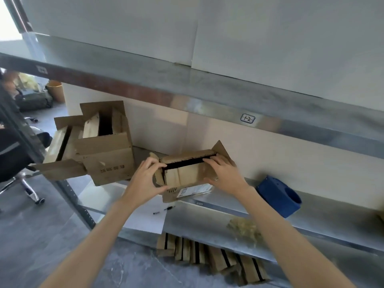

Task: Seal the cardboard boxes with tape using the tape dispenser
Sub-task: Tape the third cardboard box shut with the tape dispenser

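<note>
Left hand (pixel 148 177) and right hand (pixel 223 173) clamp small box (pixel 187 175) at shelf (pixel 228 206) front edge, closing flaps. Tape dispenser (pixel 278 196) idle just right; grab it next.

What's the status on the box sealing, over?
Gripping small box: left hand, right hand. Top seam gapped, no tape yet. Blue tape dispenser idle on shelf, right of box. Nothing blocking.

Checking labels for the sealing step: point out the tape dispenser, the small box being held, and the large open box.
tape dispenser (pixel 276 194): head view, blue side wall.
small box (pixel 188 176): head view, near top flap.
large open box (pixel 108 161): head view, front wall.
</note>
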`<state>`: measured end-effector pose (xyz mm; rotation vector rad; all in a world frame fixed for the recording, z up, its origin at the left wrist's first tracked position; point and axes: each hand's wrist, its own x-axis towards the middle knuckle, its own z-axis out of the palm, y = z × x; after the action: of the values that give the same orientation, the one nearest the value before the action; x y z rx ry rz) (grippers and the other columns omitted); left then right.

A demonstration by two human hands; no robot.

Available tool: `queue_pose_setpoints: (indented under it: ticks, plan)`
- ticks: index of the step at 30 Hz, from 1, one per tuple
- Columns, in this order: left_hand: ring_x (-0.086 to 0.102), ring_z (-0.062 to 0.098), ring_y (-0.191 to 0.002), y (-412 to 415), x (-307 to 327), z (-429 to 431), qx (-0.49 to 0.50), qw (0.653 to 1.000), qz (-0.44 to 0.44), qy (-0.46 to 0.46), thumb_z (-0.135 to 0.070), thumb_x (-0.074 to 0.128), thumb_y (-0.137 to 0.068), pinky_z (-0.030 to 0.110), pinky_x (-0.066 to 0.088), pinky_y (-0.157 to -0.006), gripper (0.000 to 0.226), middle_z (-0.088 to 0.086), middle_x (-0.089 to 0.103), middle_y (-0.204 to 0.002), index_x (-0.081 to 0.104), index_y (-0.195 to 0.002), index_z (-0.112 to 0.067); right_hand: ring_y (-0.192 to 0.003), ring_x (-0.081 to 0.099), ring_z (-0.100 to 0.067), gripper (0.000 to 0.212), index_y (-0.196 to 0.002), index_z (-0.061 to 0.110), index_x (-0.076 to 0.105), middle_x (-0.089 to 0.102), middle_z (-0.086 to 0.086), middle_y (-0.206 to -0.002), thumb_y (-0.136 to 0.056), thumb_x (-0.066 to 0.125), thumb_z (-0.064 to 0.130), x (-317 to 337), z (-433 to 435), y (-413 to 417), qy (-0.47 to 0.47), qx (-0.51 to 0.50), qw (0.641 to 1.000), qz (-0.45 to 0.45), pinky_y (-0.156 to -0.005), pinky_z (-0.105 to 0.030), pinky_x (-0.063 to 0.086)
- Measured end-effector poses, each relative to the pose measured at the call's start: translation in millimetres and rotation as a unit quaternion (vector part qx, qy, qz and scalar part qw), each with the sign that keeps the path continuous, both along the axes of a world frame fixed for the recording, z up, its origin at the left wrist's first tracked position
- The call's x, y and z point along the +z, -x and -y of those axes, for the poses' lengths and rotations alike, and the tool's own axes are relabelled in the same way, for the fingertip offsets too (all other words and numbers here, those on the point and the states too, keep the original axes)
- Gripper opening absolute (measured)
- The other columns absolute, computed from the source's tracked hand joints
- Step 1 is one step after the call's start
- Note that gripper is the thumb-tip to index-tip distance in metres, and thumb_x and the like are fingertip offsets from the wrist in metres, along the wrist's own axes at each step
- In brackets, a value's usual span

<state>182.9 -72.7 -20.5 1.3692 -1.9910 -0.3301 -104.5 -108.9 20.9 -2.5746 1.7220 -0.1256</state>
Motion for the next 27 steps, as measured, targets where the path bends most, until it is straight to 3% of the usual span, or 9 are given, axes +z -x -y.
queue_pose_setpoints:
  ticks: [4,7,13,19,22,27]
  plan:
    - [0.043,0.008,-0.109,12.5,-0.3,14.8,-0.039,0.999,0.0,-0.03,-0.044,0.089,-0.066,0.029,0.042,-0.09,0.061,-0.012,0.04,-0.112,0.065,-0.119,-0.023,-0.149,0.023,-0.02,0.067,-0.151,0.028,0.037,0.04,0.003,-0.153,-0.091,0.063,0.042,5.1,0.9,21.1,-0.013,-0.001,0.999,-0.039,-0.12,-0.037,0.011]
    - [0.046,0.009,-0.111,23.9,0.7,25.1,-0.061,0.997,-0.008,-0.039,-0.038,0.09,-0.067,0.036,0.047,-0.092,0.058,-0.011,0.041,-0.114,0.065,-0.118,-0.024,-0.147,0.027,-0.019,0.067,-0.149,0.028,0.04,0.044,0.004,-0.15,-0.089,0.067,0.04,7.3,0.6,37.8,-0.014,-0.009,0.999,-0.04,-0.12,-0.036,0.01]
    - [0.046,0.005,-0.119,43.5,6.0,39.8,-0.088,0.994,-0.015,-0.058,-0.029,0.087,-0.073,0.036,0.045,-0.101,0.055,-0.012,0.04,-0.134,0.06,-0.122,-0.029,-0.138,0.039,-0.02,0.065,-0.145,0.028,0.046,0.048,0.002,-0.143,-0.085,0.071,0.032,7.7,-6.7,67.9,-0.012,-0.02,1.0,0.009,-0.117,-0.035,0.019]
    - [0.038,0.0,-0.12,57.0,7.5,44.2,-0.083,0.995,-0.023,-0.06,-0.02,0.087,-0.072,0.027,0.037,-0.102,0.054,-0.004,0.021,-0.158,0.057,-0.116,-0.032,-0.126,0.048,-0.022,0.062,-0.142,0.025,0.051,0.053,0.001,-0.137,-0.084,0.074,0.026,11.8,-11.0,81.6,-0.002,-0.024,0.998,0.061,-0.108,-0.035,0.031]
    - [0.036,0.003,-0.128,60.8,5.2,45.4,-0.085,0.994,-0.032,-0.06,-0.018,0.087,-0.072,0.025,0.034,-0.105,0.054,-0.007,0.015,-0.161,0.058,-0.115,-0.032,-0.122,0.049,-0.021,0.055,-0.137,0.025,0.057,0.056,0.003,-0.13,-0.085,0.075,0.03,10.1,-11.9,85.9,0.012,-0.031,0.996,0.081,-0.106,-0.034,0.031]
    - [0.044,0.008,-0.127,66.1,2.6,46.1,-0.08,0.992,-0.059,-0.071,-0.033,0.084,-0.075,0.032,0.04,-0.107,0.049,-0.01,0.029,-0.154,0.056,-0.115,-0.038,-0.107,0.052,-0.016,0.041,-0.119,0.025,0.067,0.059,0.009,-0.113,-0.08,0.08,0.024,6.4,-16.6,90.2,0.018,-0.043,0.982,0.182,-0.096,-0.035,0.042]
